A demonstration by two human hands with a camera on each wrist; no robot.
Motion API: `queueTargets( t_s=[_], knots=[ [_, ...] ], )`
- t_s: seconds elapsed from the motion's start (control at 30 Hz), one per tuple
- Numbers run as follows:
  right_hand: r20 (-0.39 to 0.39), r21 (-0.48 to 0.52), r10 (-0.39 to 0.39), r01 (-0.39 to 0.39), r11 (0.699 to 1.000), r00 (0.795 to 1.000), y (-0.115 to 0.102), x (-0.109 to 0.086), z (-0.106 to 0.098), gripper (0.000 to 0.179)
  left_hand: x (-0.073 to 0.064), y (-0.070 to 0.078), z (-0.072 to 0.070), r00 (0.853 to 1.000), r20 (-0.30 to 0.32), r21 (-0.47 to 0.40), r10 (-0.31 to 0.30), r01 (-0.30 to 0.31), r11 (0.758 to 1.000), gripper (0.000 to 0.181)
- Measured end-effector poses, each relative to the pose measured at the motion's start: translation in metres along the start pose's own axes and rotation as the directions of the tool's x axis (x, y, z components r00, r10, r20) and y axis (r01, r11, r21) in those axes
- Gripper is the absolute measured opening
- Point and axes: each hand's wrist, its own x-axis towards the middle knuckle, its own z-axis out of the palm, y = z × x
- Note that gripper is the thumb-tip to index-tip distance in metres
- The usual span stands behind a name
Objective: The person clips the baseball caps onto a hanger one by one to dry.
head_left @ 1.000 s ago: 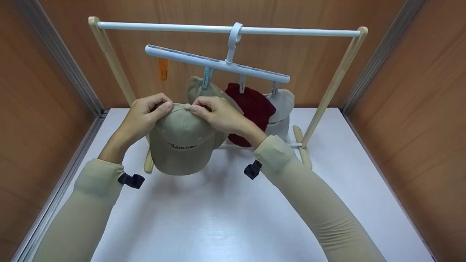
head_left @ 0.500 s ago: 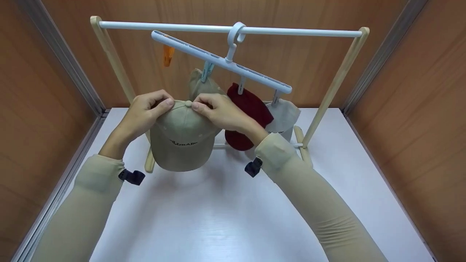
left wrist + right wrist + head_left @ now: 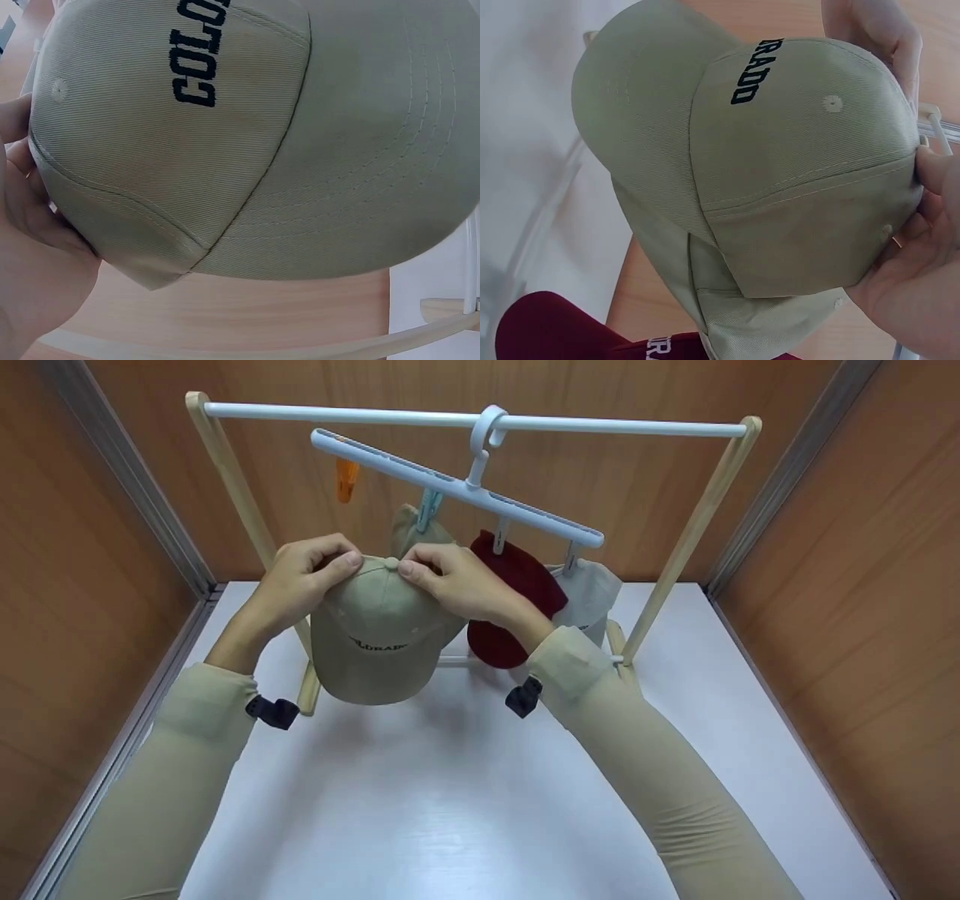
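An olive-beige baseball cap (image 3: 379, 622) with dark lettering hangs brim down between my hands. My left hand (image 3: 304, 577) pinches the crown's top at the left of the button. On the other side of the button, my right hand (image 3: 457, 581) pinches the crown too. Behind it, a second olive cap (image 3: 420, 526) hangs from a blue clip (image 3: 428, 510) on the tilted pale-blue hanger (image 3: 457, 489). A dark red cap (image 3: 517, 574) and a light grey cap (image 3: 589, 589) hang farther right. An orange clip (image 3: 346, 480) dangles at the hanger's raised left end, holding nothing.
The hanger hooks over the white rail (image 3: 360, 416) of a wooden stand, whose right leg (image 3: 690, 532) slants to the white table (image 3: 450, 810). Wood-grain walls (image 3: 847, 622) enclose both sides and the back.
Both hands have raised the held cap slightly. The hanger's left end swung up, its right end down, and the hung caps shifted; in the last half second it eased back a little.
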Motion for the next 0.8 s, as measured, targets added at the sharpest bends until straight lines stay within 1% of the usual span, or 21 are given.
queueTargets(
  t_s=[0.33, 0.57, 0.7, 0.8],
  knots=[
    [-0.008, 0.030, 0.006, -0.006, 1.000, 1.000, -0.007, 0.006, 0.005, 0.025, 0.000, 0.000, -0.012, 1.000, 0.014, -0.039, -0.004, 0.005, 0.999, 0.030],
    [-0.037, 0.030, 0.031, -0.030, 0.999, 0.999, -0.017, 0.015, 0.012, 0.026, 0.007, -0.011, -0.024, 0.999, 0.036, -0.075, 0.024, -0.021, 0.997, 0.029],
    [-0.068, 0.002, 0.050, -0.050, 0.999, 0.996, -0.020, 0.021, 0.016, 0.027, 0.013, -0.019, -0.028, 0.998, 0.053, -0.102, 0.029, -0.024, 0.994, 0.029],
    [-0.090, -0.019, 0.079, -0.081, 0.997, 0.993, -0.022, 0.024, 0.018, 0.027, 0.018, -0.026, -0.032, 0.997, 0.073, -0.118, 0.034, -0.025, 0.993, 0.030]
  ],
)
